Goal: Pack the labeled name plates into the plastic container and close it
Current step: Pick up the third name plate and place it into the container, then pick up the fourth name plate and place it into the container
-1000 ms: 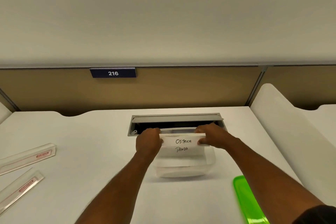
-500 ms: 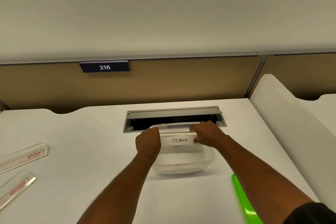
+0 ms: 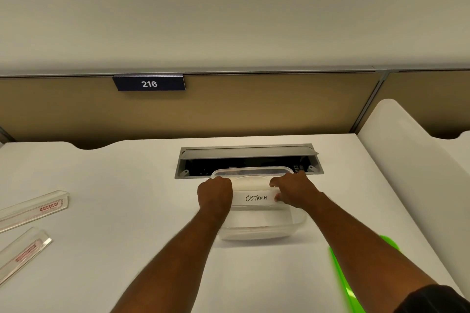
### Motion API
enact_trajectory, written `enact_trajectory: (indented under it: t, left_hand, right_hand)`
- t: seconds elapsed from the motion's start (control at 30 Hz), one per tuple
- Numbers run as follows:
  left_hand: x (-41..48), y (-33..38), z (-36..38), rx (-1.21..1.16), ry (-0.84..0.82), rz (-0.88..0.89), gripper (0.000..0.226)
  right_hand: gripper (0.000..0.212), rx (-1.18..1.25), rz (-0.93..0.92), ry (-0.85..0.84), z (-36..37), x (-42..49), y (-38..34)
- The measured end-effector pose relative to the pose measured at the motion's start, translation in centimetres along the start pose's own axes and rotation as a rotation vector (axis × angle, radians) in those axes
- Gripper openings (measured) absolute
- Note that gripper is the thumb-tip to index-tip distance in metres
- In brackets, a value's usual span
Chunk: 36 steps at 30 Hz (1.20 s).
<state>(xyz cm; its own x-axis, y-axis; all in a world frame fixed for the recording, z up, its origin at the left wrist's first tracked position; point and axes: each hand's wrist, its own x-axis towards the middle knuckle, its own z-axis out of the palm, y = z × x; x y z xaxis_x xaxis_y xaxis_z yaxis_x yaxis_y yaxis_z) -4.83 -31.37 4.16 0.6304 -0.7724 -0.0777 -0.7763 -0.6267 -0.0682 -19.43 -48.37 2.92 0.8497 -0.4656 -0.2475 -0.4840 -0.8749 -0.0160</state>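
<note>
A clear plastic container [image 3: 259, 232] stands on the white desk in front of me. A white name plate marked "OSTRICH" [image 3: 255, 198] lies across the inside of it, just below the rim. My left hand [image 3: 215, 194] grips the plate's left end and my right hand [image 3: 295, 192] grips its right end. The plate hides whatever lies under it. A bright green lid [image 3: 346, 284] lies on the desk at the lower right, partly behind my right arm.
Two clear acrylic plate holders [image 3: 35, 207] [image 3: 24, 253] with red labels lie at the desk's left edge. An open grey cable tray [image 3: 248, 154] sits just behind the container. A tan partition with a "216" sign [image 3: 149, 83] backs the desk.
Both hands have lowered the "OSTRICH" plate into the container. It now covers the "PANDA" plate seen below it a second ago. My view has tilted up a little.
</note>
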Motion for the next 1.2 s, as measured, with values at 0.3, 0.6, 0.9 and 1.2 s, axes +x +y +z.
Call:
enact_trajectory:
  t: [0.3,0.6,0.9,1.2]
  left_hand:
    - [-0.1,0.1,0.6,-0.016,-0.009,0.024,0.029]
    - [-2.2,-0.2,-0.4,-0.131,0.197,0.025,0.030]
    - [-6.8,-7.5,-3.6,-0.310,0.430,-0.111,0.025]
    - [-15.0,-21.8,-2.3,-0.211,0.348,-0.345,0.019]
  right_hand:
    - [0.042,-0.024,0.012,-0.011,0.4,0.1,-0.4]
    - [0.042,-0.110,0.048,0.273,-1.8,-1.0,-2.4]
    - [0.034,0.278,-0.121,0.500,-6.8,-0.9,-13.8]
    - [0.032,0.322,-0.376,0.380,-6.5,0.2,-31.3]
